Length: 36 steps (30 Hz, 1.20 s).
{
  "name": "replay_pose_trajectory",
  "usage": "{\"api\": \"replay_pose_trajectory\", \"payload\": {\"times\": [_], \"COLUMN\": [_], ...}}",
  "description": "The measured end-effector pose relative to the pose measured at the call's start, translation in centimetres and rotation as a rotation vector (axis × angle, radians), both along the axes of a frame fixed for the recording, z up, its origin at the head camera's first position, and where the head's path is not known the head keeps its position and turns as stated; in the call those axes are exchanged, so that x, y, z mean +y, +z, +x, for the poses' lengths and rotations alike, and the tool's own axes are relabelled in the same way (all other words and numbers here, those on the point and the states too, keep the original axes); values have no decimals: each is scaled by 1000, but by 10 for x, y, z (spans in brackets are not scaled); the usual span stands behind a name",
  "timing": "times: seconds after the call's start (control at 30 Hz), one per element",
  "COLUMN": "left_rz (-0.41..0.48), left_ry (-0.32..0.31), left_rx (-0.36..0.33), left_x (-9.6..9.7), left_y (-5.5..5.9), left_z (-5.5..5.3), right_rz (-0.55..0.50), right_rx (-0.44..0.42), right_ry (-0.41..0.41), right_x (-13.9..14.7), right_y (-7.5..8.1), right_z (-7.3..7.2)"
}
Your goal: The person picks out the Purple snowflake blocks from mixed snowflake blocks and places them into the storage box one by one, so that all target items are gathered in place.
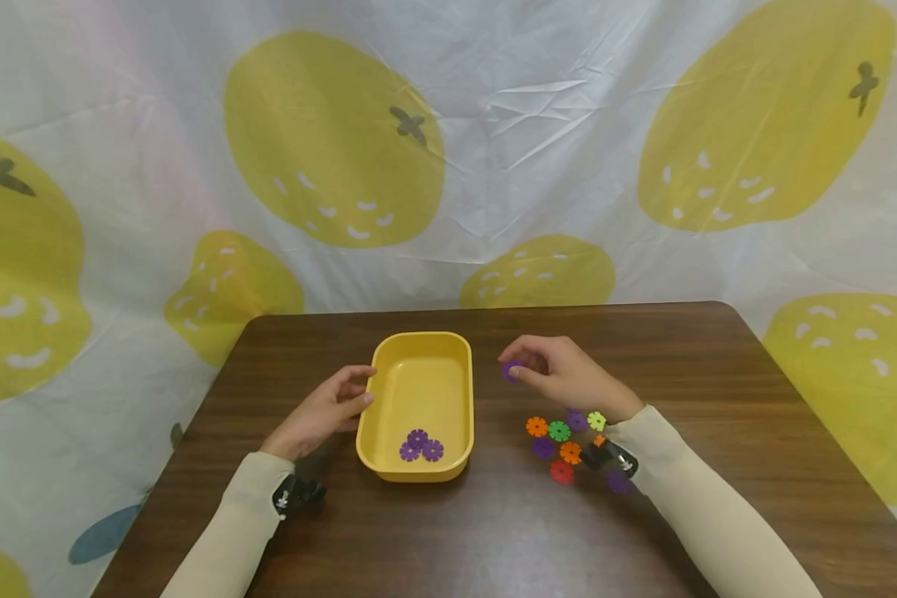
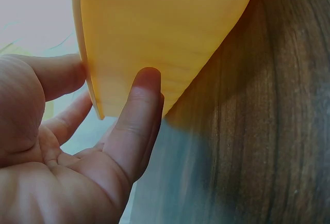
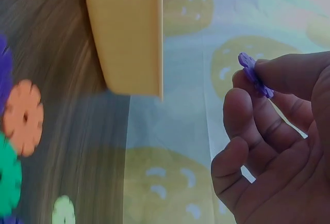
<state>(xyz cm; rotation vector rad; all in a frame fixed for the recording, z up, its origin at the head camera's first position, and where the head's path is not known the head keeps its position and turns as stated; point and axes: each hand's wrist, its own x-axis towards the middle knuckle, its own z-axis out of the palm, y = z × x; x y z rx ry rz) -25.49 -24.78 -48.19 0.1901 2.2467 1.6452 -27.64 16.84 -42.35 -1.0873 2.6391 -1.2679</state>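
Observation:
A yellow plastic tub (image 1: 416, 476) stands on the table, with several purple snowflake discs (image 1: 418, 438) lying together near its front end. My left hand (image 1: 321, 418) is at the tub's left side; in the left wrist view its fingers (image 2: 147, 87) lie against the outer wall and at the rim, without wrapping round it. To the right of the tub, my right hand (image 1: 564, 372) pinches one purple snowflake disc (image 3: 255, 77) between thumb and fingertips, raised off the table. The other fingers of that hand curl loosely beneath.
Several loose snowflake discs lie under and before my right forearm: orange (image 1: 536, 427), green (image 1: 559, 431), red (image 1: 562, 473), purple (image 1: 544, 448) and yellow-green (image 1: 596, 421). A fruit-patterned curtain (image 1: 478, 166) hangs behind the brown wooden table (image 1: 493, 548).

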Motion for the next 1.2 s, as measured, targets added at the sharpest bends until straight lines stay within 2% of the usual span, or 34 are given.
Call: {"api": "replay_pose_trajectory", "payload": {"times": [0.27,0.43,0.77,1.03,1.2], "left_rz": [9,5,-5,-1,-8], "left_ry": [-2,7,8,10,12], "left_rx": [-4,-12,-23,-29,-23], "left_x": [3,3,0,0,0], "left_y": [0,0,1,0,-1], "left_z": [-2,-3,-6,-7,-7], "right_rz": [-43,-63,-2,58,135], "right_rx": [-75,-104,-22,-9,4], "right_ry": [10,38,62,143,144], "right_x": [-35,-57,-102,-127,-134], "right_y": [-2,-6,-16,-22,-31], "right_z": [2,-3,-22,-29,-28]}}
